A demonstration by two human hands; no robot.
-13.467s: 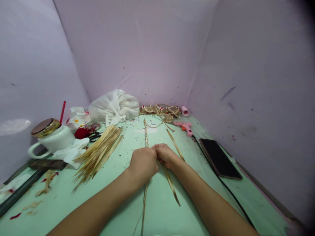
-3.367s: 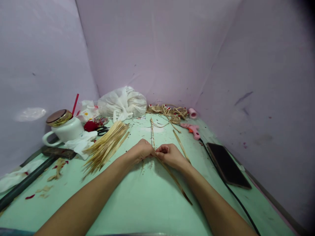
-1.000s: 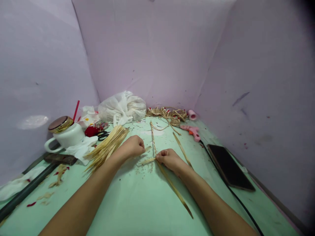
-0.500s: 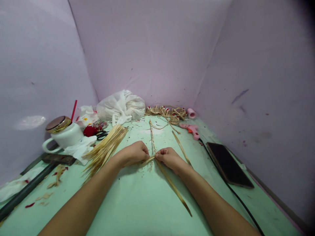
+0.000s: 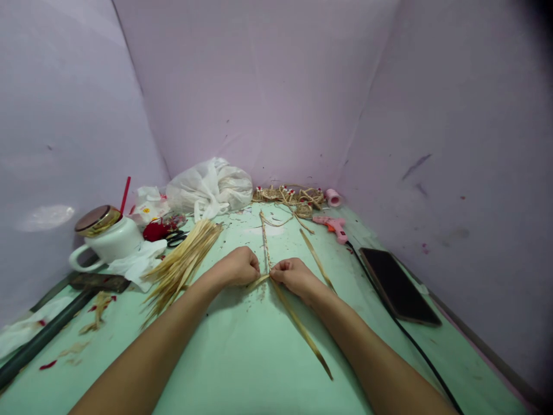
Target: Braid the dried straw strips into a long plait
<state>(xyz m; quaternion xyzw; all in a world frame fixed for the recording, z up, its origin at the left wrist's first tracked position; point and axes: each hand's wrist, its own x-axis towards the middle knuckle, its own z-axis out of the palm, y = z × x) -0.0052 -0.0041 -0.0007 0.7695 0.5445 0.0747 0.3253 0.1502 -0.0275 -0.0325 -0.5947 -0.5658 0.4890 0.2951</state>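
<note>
A thin braid (image 5: 265, 239) of dried straw runs away from me along the green tabletop, its near end between my two hands. My left hand (image 5: 240, 266) is closed, pinching a short straw strip (image 5: 258, 282) that angles off the braid's end. At the same point my right hand (image 5: 291, 273) pinches the braid's near end between thumb and fingertips. One long straw strip (image 5: 305, 331) trails from there toward me on the right. A loose strip (image 5: 317, 259) lies beyond my right wrist. The bundle of dried straw (image 5: 185, 262) rests left of my left hand.
At left stand a white mug (image 5: 116, 239) with a jar on it, and a hammer (image 5: 52, 328). Scissors (image 5: 176, 238), red yarn (image 5: 156, 230) and a plastic bag (image 5: 211, 187) lie behind. On the right are a pink glue gun (image 5: 332, 226), its cord, and a tablet (image 5: 400, 286). Braided pieces (image 5: 289, 197) sit at the back.
The whole view has shifted slightly. Both hands keep their pinch at the braid's near end with almost no visible movement.
</note>
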